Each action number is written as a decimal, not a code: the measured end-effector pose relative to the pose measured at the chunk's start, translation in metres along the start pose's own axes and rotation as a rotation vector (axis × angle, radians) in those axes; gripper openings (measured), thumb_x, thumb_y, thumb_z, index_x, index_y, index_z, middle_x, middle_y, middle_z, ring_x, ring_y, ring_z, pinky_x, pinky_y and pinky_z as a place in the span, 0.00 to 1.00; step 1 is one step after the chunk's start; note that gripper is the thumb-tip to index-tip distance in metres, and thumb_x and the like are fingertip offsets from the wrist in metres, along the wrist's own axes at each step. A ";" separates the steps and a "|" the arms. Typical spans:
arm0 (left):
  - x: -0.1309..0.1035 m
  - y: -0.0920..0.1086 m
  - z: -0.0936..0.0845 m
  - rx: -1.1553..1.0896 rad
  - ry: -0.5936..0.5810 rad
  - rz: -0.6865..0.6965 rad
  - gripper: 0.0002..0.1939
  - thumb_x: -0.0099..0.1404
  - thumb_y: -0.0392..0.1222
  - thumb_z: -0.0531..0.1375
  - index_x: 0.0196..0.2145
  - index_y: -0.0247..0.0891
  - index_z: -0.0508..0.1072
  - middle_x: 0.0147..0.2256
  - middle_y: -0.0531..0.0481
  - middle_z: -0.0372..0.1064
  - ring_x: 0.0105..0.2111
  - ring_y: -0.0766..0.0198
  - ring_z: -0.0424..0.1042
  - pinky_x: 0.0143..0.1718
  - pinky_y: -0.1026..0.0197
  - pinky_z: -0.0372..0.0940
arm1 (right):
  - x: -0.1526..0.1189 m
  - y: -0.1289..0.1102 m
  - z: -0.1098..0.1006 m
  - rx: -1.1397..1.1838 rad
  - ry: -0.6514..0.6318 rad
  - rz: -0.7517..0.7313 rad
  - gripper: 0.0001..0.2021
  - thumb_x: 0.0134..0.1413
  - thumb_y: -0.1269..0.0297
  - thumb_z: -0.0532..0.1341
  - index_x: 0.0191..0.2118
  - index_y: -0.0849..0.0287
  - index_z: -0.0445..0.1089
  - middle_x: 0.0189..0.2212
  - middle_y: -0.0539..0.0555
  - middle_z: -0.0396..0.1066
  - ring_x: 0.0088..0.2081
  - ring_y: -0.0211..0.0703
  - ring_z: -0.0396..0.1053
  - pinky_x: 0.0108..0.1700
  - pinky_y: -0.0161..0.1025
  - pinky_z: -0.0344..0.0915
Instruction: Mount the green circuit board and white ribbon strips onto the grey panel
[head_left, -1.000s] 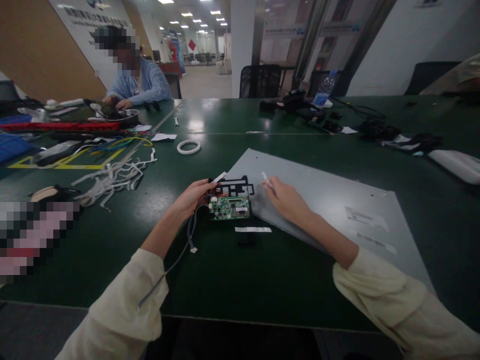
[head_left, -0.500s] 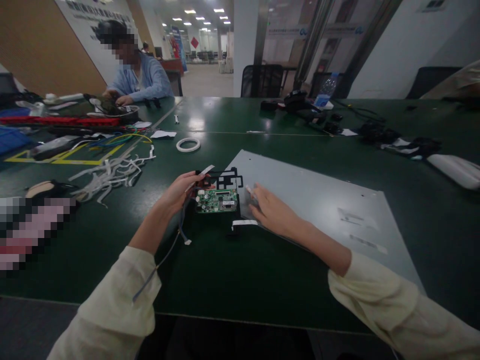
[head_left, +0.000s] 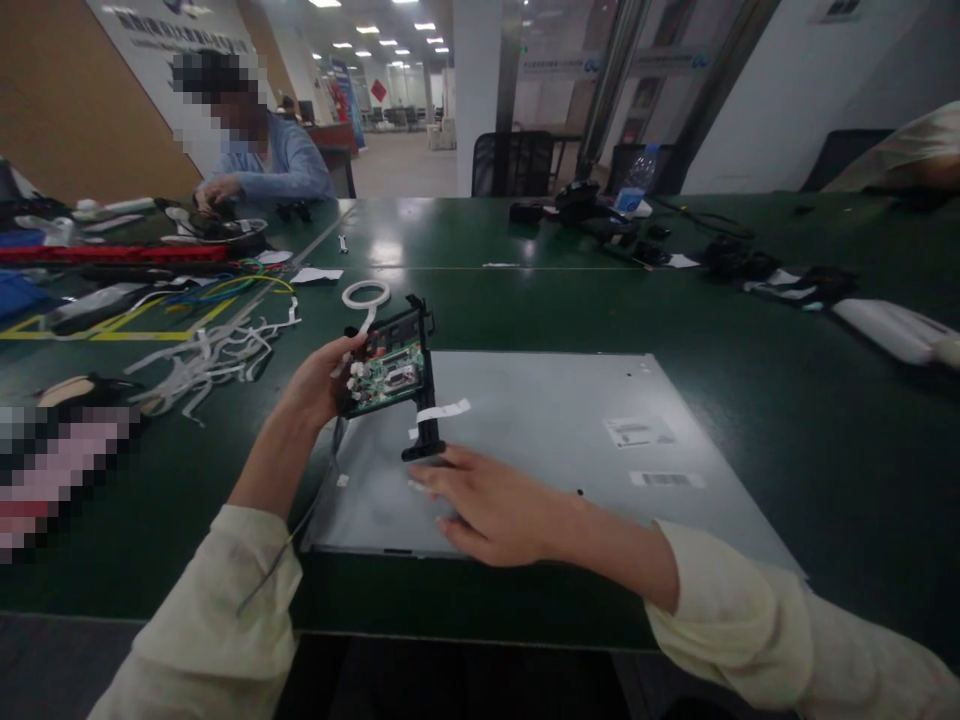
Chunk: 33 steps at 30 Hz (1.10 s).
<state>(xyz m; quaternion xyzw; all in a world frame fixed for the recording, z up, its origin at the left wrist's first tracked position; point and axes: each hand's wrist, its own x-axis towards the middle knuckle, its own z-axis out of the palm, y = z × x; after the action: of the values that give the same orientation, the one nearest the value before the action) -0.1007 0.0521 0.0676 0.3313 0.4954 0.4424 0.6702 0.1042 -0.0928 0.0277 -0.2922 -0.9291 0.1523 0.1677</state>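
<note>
My left hand (head_left: 319,385) grips the left side of a black plastic bracket carrying a green circuit board (head_left: 386,378). The bracket is tilted above a large flat grey metal panel (head_left: 525,420). White tape strips (head_left: 442,410) hang from it, and thin cables run down beside my left wrist. My right hand (head_left: 495,505) lies low over the panel's near edge, thumb apart and fingers stretched toward the bracket's lower end. Those fingertips are beside or touching the bracket; which of the two is unclear. A small whitish spot shows at them, too blurred to name.
A roll of white tape (head_left: 366,294) lies beyond the bracket. To the left are a heap of white strips (head_left: 214,360), wires and a red bar (head_left: 112,252). Black devices (head_left: 600,215) and a water bottle (head_left: 639,180) stand at the far right. Another person sits across the table at left.
The grey panel has turned and slid left and nearer, so it now lies beneath the bracket. My left hand has tilted the bracket up. My right hand has moved nearer and to the left.
</note>
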 end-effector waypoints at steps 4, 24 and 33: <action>0.004 -0.014 0.007 0.110 -0.083 0.036 0.07 0.56 0.35 0.60 0.34 0.33 0.72 0.25 0.50 0.73 0.21 0.67 0.71 0.17 0.70 0.64 | 0.003 -0.009 0.008 -0.073 -0.017 -0.033 0.18 0.58 0.63 0.51 0.50 0.70 0.59 0.55 0.62 0.57 0.57 0.51 0.51 0.58 0.44 0.54; 0.017 -0.046 0.014 0.975 -0.133 0.484 0.22 0.61 0.50 0.51 0.46 0.33 0.69 0.44 0.44 0.71 0.45 0.57 0.69 0.47 0.57 0.62 | 0.003 -0.009 0.012 -0.278 0.172 -0.334 0.10 0.59 0.69 0.48 0.34 0.61 0.66 0.38 0.55 0.70 0.40 0.38 0.66 0.41 0.35 0.64; -0.036 -0.064 -0.033 1.068 -0.172 0.592 0.29 0.64 0.51 0.48 0.58 0.34 0.54 0.58 0.40 0.55 0.57 0.56 0.56 0.58 0.52 0.50 | -0.101 -0.076 -0.030 -0.079 0.327 0.555 0.12 0.62 0.63 0.48 0.46 0.59 0.63 0.40 0.56 0.70 0.41 0.41 0.69 0.42 0.38 0.68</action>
<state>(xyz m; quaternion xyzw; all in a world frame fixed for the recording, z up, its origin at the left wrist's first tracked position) -0.1195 -0.0055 0.0147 0.7790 0.4799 0.2722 0.2980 0.1569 -0.2063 0.0607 -0.5612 -0.7800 0.1070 0.2552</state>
